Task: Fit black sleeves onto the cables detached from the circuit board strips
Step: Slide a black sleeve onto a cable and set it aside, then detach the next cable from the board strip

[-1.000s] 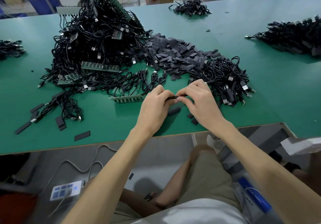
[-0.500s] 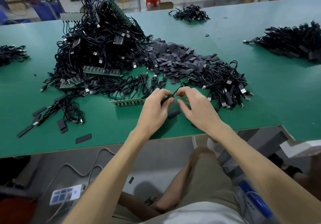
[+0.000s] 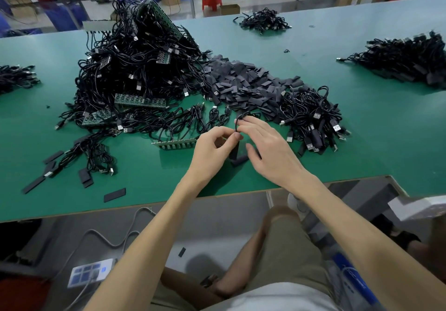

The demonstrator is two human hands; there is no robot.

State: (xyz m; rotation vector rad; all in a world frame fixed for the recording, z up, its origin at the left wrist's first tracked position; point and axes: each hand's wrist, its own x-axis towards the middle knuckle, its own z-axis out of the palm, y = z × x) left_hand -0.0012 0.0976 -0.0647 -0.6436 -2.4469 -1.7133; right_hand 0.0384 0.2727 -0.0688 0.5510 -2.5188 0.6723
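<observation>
**A:** What's in front of you, biggest first?

**B:** The green table [image 3: 362, 129]. On it, far left of centre, the big heap of cables [image 3: 135, 69] tangled with circuit board strips [image 3: 140, 100]. Right of that heap, the spread of black sleeves [image 3: 243, 83], then a smaller bundle of cables [image 3: 311, 115] touching the spread's near right edge. One bare strip [image 3: 176, 143] lies just left of my hands.

**A:** And your hands?

**B:** My left hand [image 3: 212, 151] pinches thumb and forefinger on a thin black cable [image 3: 237, 120], with a black sleeve [image 3: 234, 150] hanging below the pinch. My right hand [image 3: 270, 151] has its fingertips [image 3: 243, 122] closed on the cable's loop just above, the remaining fingers loosely spread. Another sleeve [image 3: 240, 160] lies on the table under my hands.
</observation>
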